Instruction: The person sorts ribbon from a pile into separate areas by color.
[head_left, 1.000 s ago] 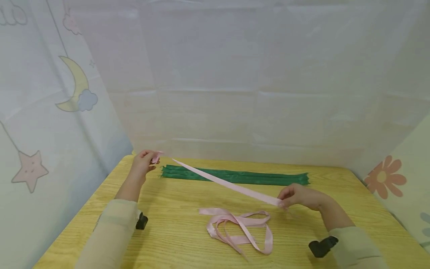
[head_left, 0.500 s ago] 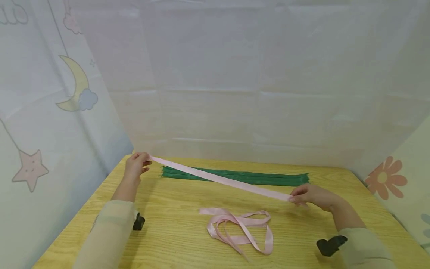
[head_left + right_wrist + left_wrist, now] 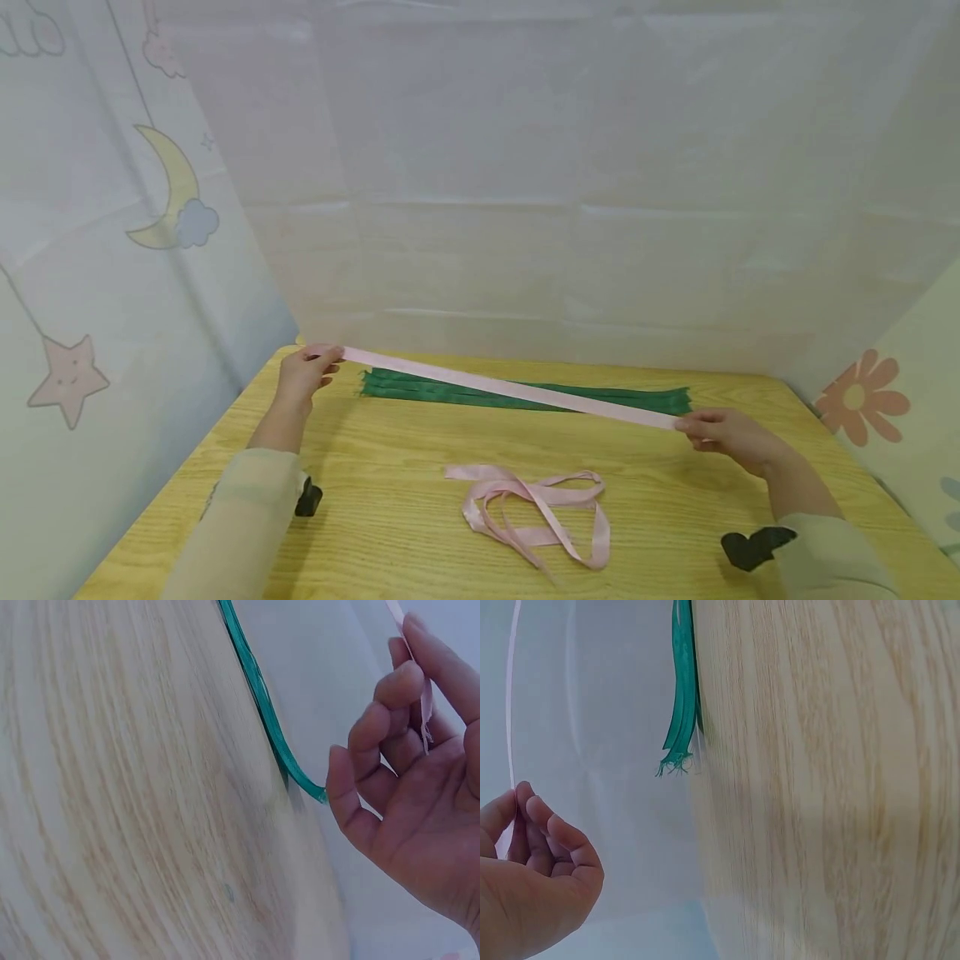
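Note:
A pink ribbon (image 3: 510, 388) is stretched taut between my two hands, above the table and across the view of the green ribbons. My left hand (image 3: 302, 375) pinches its left end between thumb and fingers at the back left; in the left wrist view that hand (image 3: 544, 862) shows the ribbon rising thin from the fingertips. My right hand (image 3: 731, 435) pinches the other end, lower and nearer. A short frayed tail hangs inside the palm of the right hand (image 3: 420, 765) in the right wrist view. Green ribbons (image 3: 450, 393) lie flat side by side at the back, their ends frayed.
A loose tangle of pink ribbon (image 3: 536, 500) lies on the wooden table (image 3: 390, 533) in front of the green ribbons. A pale sheet (image 3: 465, 167) hangs behind the table's back edge. Printed panels stand at left and right.
My right hand has moved right and a little back, and my left hand slightly left. The pink ribbon between them has straightened and tilts less. The tangle and the green ribbons have stayed put.

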Available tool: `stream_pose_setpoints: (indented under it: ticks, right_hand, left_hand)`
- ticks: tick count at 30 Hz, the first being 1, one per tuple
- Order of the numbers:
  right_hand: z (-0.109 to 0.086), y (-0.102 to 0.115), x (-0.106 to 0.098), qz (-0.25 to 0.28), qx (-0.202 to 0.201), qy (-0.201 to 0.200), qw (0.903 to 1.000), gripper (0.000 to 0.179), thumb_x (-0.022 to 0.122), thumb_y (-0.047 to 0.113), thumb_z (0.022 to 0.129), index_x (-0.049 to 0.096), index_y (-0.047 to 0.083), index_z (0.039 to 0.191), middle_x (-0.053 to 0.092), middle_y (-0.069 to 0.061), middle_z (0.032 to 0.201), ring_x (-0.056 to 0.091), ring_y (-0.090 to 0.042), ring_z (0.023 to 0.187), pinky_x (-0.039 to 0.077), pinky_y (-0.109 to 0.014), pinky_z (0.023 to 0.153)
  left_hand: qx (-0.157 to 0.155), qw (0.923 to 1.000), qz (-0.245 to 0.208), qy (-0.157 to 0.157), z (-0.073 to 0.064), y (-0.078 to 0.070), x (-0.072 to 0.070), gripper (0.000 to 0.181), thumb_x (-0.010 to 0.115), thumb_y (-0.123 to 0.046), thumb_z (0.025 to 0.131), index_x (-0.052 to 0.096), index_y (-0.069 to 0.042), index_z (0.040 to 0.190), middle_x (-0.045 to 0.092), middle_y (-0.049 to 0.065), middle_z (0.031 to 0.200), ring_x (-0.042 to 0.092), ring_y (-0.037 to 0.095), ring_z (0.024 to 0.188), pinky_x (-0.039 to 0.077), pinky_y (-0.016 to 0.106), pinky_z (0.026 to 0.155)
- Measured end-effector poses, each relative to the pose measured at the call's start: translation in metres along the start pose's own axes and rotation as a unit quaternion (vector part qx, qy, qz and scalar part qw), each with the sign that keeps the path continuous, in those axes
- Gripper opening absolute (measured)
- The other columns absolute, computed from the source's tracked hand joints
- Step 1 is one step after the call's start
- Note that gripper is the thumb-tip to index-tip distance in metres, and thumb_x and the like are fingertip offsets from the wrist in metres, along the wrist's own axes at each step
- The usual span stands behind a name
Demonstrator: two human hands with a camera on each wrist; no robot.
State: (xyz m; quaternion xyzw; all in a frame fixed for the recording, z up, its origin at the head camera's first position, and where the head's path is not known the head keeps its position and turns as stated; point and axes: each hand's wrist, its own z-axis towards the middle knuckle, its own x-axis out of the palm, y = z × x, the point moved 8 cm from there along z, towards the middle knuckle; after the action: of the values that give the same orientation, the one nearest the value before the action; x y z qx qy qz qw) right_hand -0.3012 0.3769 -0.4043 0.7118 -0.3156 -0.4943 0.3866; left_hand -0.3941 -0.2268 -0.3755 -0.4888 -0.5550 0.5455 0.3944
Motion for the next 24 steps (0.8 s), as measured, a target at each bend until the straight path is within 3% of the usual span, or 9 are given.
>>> stream_pose_setpoints:
  ticks: [5,10,12,14,18,24]
  right_hand:
    - [-0.002,-0.004,-0.011,0.032,-0.001,-0.049,0.9983,0.027,0.053,0.029,0.096,0.057,0.003,0.091,0.05,-0.004,0.083,0.052,-0.021,0.086,0.047,-0.034,0.082]
    - [-0.004,-0.013,-0.022,0.046,0.027,-0.101,0.9935,0.03,0.054,0.039,0.093,0.049,0.013,0.08,0.048,-0.001,0.082,0.05,-0.02,0.087,0.046,-0.035,0.083]
    - [-0.005,-0.017,-0.025,0.046,0.039,-0.118,0.9912,0.033,0.055,0.042,0.092,0.052,0.01,0.085,0.051,-0.001,0.086,0.051,-0.016,0.089,0.047,-0.033,0.084]
    - [-0.005,-0.02,-0.027,0.049,0.046,-0.128,0.9895,0.041,0.054,0.043,0.092,0.055,0.004,0.103,0.055,0.002,0.091,0.054,-0.01,0.092,0.047,-0.029,0.083]
    - [-0.006,-0.024,-0.03,0.07,0.043,-0.13,0.9881,0.057,0.053,0.042,0.093,0.046,-0.001,0.13,0.061,0.01,0.099,0.057,-0.003,0.09,0.048,-0.023,0.079]
    - [-0.006,-0.029,-0.031,0.093,0.061,-0.148,0.9828,0.043,0.057,0.046,0.089,0.056,0.015,0.119,0.062,0.014,0.095,0.057,-0.006,0.089,0.048,-0.025,0.079]
  left_hand:
    - [0.011,0.9997,0.018,0.011,0.0,0.0,0.003,0.031,0.061,-0.026,0.091,0.056,-0.001,0.11,0.061,-0.013,0.078,0.057,0.003,0.071,0.046,0.018,0.065]
    - [0.015,0.9981,0.054,0.022,0.001,0.002,0.003,0.03,0.062,-0.026,0.091,0.058,-0.003,0.11,0.056,-0.005,0.092,0.056,0.007,0.081,0.047,0.021,0.07]
    - [0.014,0.9975,0.063,0.03,0.001,0.003,0.003,0.034,0.061,-0.026,0.091,0.059,-0.002,0.113,0.058,-0.006,0.092,0.057,0.01,0.084,0.047,0.023,0.072]
    - [0.009,0.9965,0.072,0.041,0.001,0.004,0.003,0.039,0.06,-0.027,0.091,0.057,0.0,0.119,0.059,-0.008,0.09,0.058,0.012,0.087,0.047,0.026,0.075]
    - [0.0,0.9943,0.088,0.059,0.0,0.008,0.003,0.045,0.058,-0.028,0.093,0.052,0.002,0.126,0.063,-0.01,0.089,0.058,0.017,0.091,0.047,0.031,0.081]
    - [0.007,0.9905,0.116,0.073,0.002,0.014,0.002,0.034,0.056,-0.026,0.094,0.058,-0.001,0.117,0.063,0.0,0.099,0.052,0.03,0.104,0.041,0.043,0.09]
